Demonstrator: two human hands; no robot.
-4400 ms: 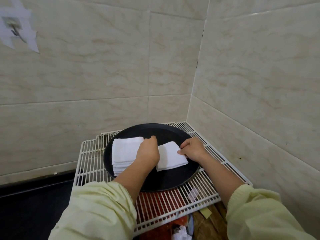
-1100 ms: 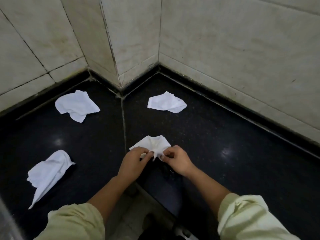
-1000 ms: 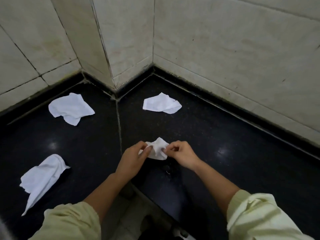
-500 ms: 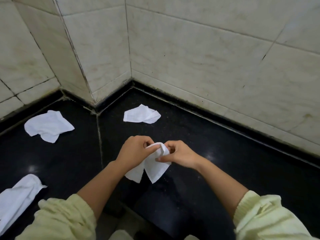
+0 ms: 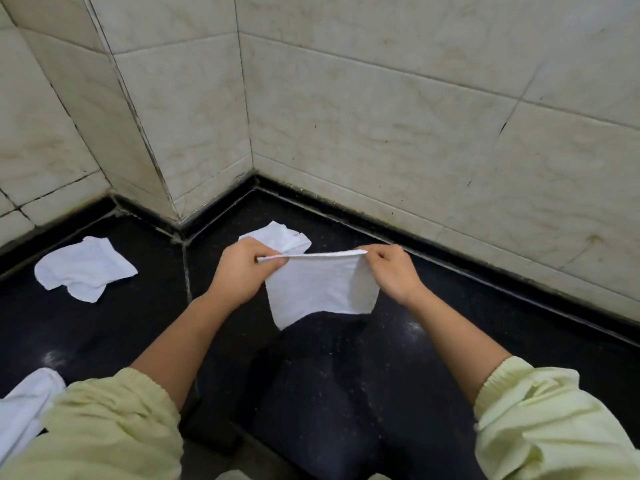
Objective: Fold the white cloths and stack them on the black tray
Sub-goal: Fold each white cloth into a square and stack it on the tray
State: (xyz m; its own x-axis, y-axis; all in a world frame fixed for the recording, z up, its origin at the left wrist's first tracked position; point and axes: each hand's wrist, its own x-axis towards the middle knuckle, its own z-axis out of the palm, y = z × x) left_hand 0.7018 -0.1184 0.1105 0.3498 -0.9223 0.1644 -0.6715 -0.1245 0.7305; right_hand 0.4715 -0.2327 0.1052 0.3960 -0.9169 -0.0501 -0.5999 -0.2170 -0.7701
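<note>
A white cloth (image 5: 320, 289) hangs spread out in the air above the black counter. My left hand (image 5: 239, 271) pinches its top left corner and my right hand (image 5: 391, 271) pinches its top right corner, so the top edge is pulled taut between them. Three more crumpled white cloths lie on the counter: one just behind my hands (image 5: 280, 237), one at the left (image 5: 83, 268), one at the bottom left edge (image 5: 24, 407) partly behind my sleeve. The black tray is out of view.
The black polished counter (image 5: 467, 323) runs into a corner of beige tiled walls (image 5: 363, 116), with a jutting wall edge (image 5: 138, 133) at the left. A seam (image 5: 187, 271) splits the counter surface.
The cloth was picked up off the counter and pulled open: half a second ago it hung bunched between my hands, now it is stretched flat by its top corners. My view has tilted up.
</note>
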